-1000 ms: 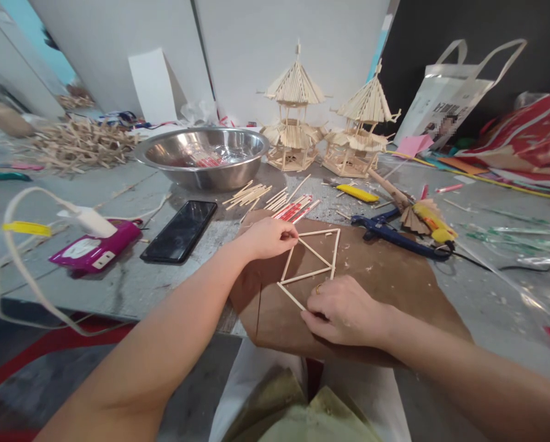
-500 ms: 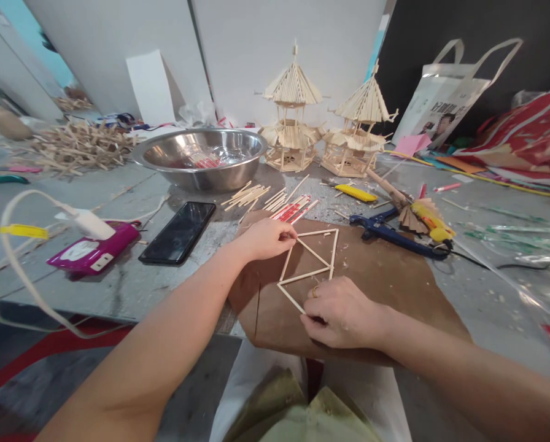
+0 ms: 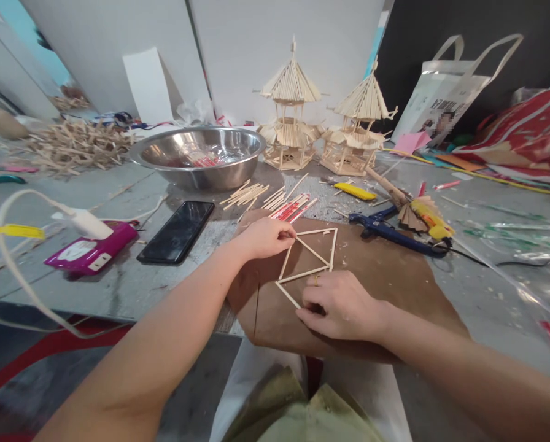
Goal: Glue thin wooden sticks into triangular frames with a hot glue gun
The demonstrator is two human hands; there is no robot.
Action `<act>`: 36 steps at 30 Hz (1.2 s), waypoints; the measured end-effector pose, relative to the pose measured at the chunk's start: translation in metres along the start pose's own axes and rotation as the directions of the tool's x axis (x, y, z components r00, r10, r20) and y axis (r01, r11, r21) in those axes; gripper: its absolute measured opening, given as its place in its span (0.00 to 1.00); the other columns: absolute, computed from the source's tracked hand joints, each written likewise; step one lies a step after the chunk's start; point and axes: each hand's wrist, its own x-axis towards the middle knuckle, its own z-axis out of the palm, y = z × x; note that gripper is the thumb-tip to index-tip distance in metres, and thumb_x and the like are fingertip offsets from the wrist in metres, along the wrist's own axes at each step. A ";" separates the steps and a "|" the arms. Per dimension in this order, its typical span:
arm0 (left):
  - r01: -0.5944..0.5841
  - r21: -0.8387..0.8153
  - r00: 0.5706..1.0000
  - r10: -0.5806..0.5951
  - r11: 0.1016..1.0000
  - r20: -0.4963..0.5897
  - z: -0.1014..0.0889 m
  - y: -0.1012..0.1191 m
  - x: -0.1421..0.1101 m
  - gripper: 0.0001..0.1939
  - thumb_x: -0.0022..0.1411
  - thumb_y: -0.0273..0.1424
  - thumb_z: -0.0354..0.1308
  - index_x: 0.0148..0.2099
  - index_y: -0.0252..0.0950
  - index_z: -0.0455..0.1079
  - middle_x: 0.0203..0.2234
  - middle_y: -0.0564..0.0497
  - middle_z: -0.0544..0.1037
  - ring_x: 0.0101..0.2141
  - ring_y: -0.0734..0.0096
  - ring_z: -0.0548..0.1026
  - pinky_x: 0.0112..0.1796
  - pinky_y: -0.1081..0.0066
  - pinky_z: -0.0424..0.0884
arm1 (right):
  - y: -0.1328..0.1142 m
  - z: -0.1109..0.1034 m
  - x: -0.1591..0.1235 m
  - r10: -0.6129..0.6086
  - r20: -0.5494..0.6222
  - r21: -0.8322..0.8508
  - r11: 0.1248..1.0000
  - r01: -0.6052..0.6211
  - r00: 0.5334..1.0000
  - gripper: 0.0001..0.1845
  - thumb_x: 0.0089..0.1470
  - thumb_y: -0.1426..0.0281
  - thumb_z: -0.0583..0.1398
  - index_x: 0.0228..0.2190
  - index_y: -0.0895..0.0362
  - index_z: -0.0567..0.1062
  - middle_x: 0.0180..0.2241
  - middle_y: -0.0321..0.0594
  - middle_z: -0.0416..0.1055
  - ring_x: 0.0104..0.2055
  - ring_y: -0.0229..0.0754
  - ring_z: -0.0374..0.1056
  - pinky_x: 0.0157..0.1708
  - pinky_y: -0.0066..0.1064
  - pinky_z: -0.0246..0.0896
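Observation:
On a brown sheet (image 3: 395, 282) lies a flat frame of thin wooden sticks (image 3: 303, 274), with a diagonal stick across its upper part. The fingers of my left hand (image 3: 268, 238) are closed in a pinch at its upper left corner. Lower down, my right hand (image 3: 342, 304) has its fingers curled over the bottom section, thumb and fingertips at the end of the lower left stick. That hand hides part of the frame's lower right side. Beyond my left hand are loose plain sticks (image 3: 245, 195) and red-tinted sticks (image 3: 292, 207).
Two stick-built pagoda models (image 3: 291, 91) stand at the back beside a steel basin (image 3: 196, 178). A blue glue gun (image 3: 392, 236) and yellow utility knife (image 3: 355, 191) lie to the right. At left are a phone (image 3: 177, 233) and a magenta power adapter (image 3: 93, 250) with a white cable.
My right hand has shifted slightly left and up along the frame's lower part. My left hand stays at the upper left corner. The whole view has drifted slightly.

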 end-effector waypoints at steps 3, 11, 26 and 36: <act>0.001 -0.004 1.000 -0.001 1.000 0.001 0.000 -0.001 0.000 0.12 0.50 0.34 0.49 0.34 0.37 0.71 0.23 0.54 0.73 0.22 0.79 0.66 0.25 0.76 0.59 | 0.002 -0.001 0.002 0.043 0.013 0.051 0.998 -0.043 0.999 0.11 0.46 0.63 0.54 0.20 0.57 0.68 0.20 0.33 0.65 0.23 0.32 0.57 0.22 0.25 0.41; 0.002 0.000 1.000 -0.002 1.000 0.002 0.000 -0.001 0.001 0.12 0.50 0.35 0.49 0.34 0.37 0.70 0.22 0.54 0.73 0.22 0.78 0.65 0.25 0.76 0.58 | 0.005 -0.001 0.004 0.091 0.048 0.090 0.991 -0.095 0.995 0.13 0.46 0.61 0.54 0.21 0.56 0.69 0.20 0.33 0.67 0.24 0.32 0.59 0.23 0.25 0.43; -0.004 0.011 1.000 0.004 1.000 -0.001 0.003 -0.006 0.001 0.13 0.51 0.36 0.48 0.35 0.38 0.70 0.26 0.54 0.74 0.24 0.76 0.67 0.27 0.76 0.60 | -0.001 0.000 0.000 0.016 0.052 0.008 1.000 -0.016 0.999 0.10 0.47 0.65 0.52 0.22 0.55 0.69 0.22 0.33 0.68 0.24 0.33 0.60 0.23 0.25 0.43; 0.041 0.028 0.999 -0.041 0.999 -0.014 0.003 -0.006 0.001 0.13 0.51 0.36 0.47 0.36 0.40 0.70 0.28 0.54 0.75 0.26 0.75 0.68 0.28 0.76 0.60 | -0.003 -0.001 0.001 -0.037 0.041 -0.009 0.999 0.037 0.998 0.08 0.44 0.69 0.52 0.19 0.56 0.68 0.19 0.33 0.67 0.21 0.32 0.59 0.21 0.26 0.43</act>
